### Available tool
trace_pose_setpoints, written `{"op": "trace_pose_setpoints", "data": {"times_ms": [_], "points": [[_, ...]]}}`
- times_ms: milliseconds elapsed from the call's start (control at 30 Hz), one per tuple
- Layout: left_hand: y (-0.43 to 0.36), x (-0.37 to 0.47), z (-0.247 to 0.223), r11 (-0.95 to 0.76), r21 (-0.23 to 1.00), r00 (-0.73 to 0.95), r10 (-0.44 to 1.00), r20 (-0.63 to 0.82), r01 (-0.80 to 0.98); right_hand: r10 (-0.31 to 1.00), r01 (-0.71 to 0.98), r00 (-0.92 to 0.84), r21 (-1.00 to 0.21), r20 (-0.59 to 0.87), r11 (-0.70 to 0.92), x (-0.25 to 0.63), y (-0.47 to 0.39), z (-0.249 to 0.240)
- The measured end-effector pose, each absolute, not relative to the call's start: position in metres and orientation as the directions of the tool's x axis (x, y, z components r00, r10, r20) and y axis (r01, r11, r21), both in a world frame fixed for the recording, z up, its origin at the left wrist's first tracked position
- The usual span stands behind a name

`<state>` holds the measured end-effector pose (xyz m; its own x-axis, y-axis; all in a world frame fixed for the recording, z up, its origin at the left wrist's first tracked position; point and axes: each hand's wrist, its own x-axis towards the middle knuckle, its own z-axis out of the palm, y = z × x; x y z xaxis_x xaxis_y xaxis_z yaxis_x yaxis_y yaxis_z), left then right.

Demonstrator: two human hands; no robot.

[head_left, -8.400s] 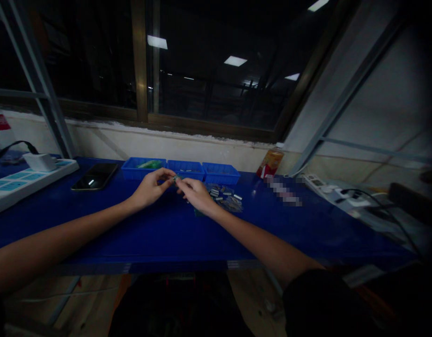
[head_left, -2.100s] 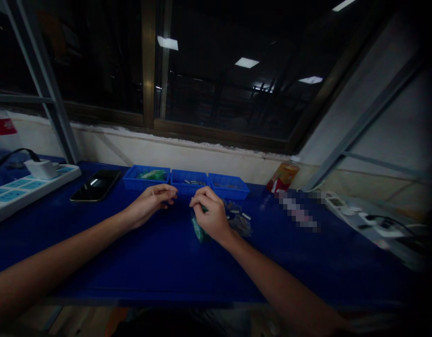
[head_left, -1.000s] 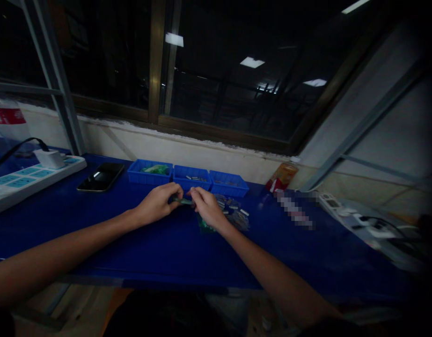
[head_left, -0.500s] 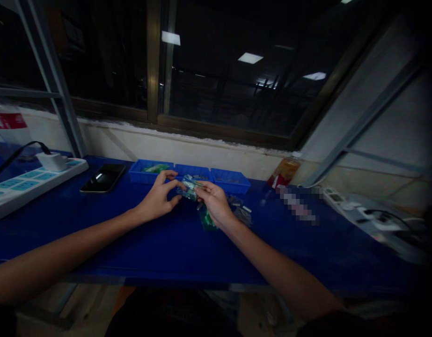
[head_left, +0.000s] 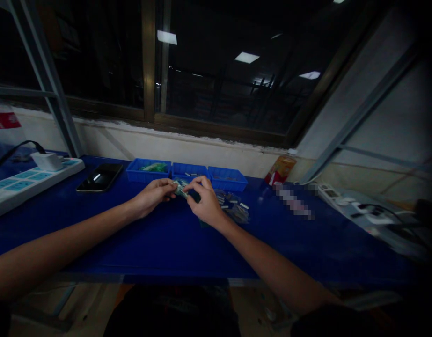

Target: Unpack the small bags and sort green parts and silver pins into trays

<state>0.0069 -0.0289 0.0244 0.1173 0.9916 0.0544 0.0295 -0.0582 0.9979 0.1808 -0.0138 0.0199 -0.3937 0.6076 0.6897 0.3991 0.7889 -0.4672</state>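
Observation:
Above the blue table [head_left: 138, 248], a small clear plastic bag [head_left: 181, 187] with greenish and pale contents hangs between my two hands. My left hand [head_left: 153, 197] is closed, its thumb and fingers pinching the left side of the bag. At the bag's right edge, the bent fingers of my right hand [head_left: 206, 202] close on the plastic. What exactly is inside the bag is too dim to make out. To the right of my right hand lie several clear bags with small metal pieces [head_left: 237, 211]. A green packet is mostly hidden under that hand.
Three blue bins stand along the wall: the left bin [head_left: 149, 176] holds green packets, the middle bin [head_left: 177, 171] small metal pieces, the right bin [head_left: 227, 185] small parts. A phone [head_left: 99, 177], a power strip [head_left: 36, 182] and a drink bottle [head_left: 281, 169] also rest here.
My left hand, open beside the bag before, has closed on it. The bag has moved slightly left. My right hand has shifted its fingers to the bag's right edge.

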Motion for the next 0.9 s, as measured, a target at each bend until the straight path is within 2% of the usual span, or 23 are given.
{"op": "trace_pose_setpoints", "data": {"times_ms": [67, 100, 167, 233, 267, 333, 400, 500, 567, 667, 733, 800, 900], "points": [[-0.031, 0.007, 0.025, -0.252, 0.954, 0.065, 0.967, 0.245, 0.160, 0.736, 0.363, -0.306, -0.641, 0.604, 0.676, 0.181, -0.012, 0.021], [-0.032, 0.006, 0.026, -0.368, 0.891, 0.063, 0.929, 0.365, 0.264, 0.818, 0.310, -0.259, -0.757, 0.514, 0.574, 0.181, -0.010, 0.022], [-0.036, 0.005, 0.026, -0.583, 0.664, 0.161, 0.795, 0.585, 0.468, 0.936, 0.145, -0.237, -0.943, 0.262, 0.300, 0.182, -0.009, 0.026], [-0.039, 0.004, 0.026, -0.712, 0.404, 0.333, 0.654, 0.679, 0.574, 0.948, -0.011, -0.309, -0.997, 0.075, 0.075, 0.182, -0.008, 0.029], [-0.040, 0.003, 0.025, -0.742, 0.310, 0.401, 0.608, 0.685, 0.595, 0.937, -0.055, -0.348, -0.998, 0.038, 0.021, 0.182, -0.008, 0.030], [-0.039, 0.003, 0.023, -0.750, 0.204, 0.466, 0.574, 0.673, 0.629, 0.931, -0.077, -0.362, -0.997, 0.048, 0.022, 0.181, -0.008, 0.029], [-0.037, 0.001, 0.021, -0.723, 0.182, 0.464, 0.593, 0.659, 0.666, 0.941, -0.048, -0.322, -0.995, 0.103, 0.092, 0.179, -0.008, 0.025], [-0.032, -0.001, 0.021, -0.679, 0.271, 0.402, 0.659, 0.636, 0.682, 0.939, 0.057, -0.248, -0.964, 0.239, 0.260, 0.177, -0.007, 0.019], [-0.031, -0.001, 0.022, -0.625, 0.426, 0.334, 0.744, 0.579, 0.654, 0.894, 0.175, -0.220, -0.886, 0.390, 0.429, 0.177, -0.008, 0.017], [-0.031, 0.001, 0.025, -0.362, 0.801, 0.205, 0.932, 0.299, 0.477, 0.736, 0.335, -0.291, -0.656, 0.611, 0.677, 0.179, -0.013, 0.019], [-0.032, 0.004, 0.026, -0.130, 0.949, 0.190, 0.979, 0.077, 0.286, 0.625, 0.363, -0.389, -0.511, 0.676, 0.779, 0.179, -0.019, 0.021], [-0.032, 0.006, 0.026, -0.050, 0.984, 0.218, 0.976, 0.011, 0.174, 0.565, 0.376, -0.441, -0.427, 0.698, 0.822, 0.177, -0.023, 0.021], [-0.033, 0.007, 0.026, -0.227, 0.951, 0.185, 0.964, 0.189, 0.212, 0.611, 0.433, -0.388, -0.449, 0.690, 0.781, 0.173, -0.025, 0.019]]}}
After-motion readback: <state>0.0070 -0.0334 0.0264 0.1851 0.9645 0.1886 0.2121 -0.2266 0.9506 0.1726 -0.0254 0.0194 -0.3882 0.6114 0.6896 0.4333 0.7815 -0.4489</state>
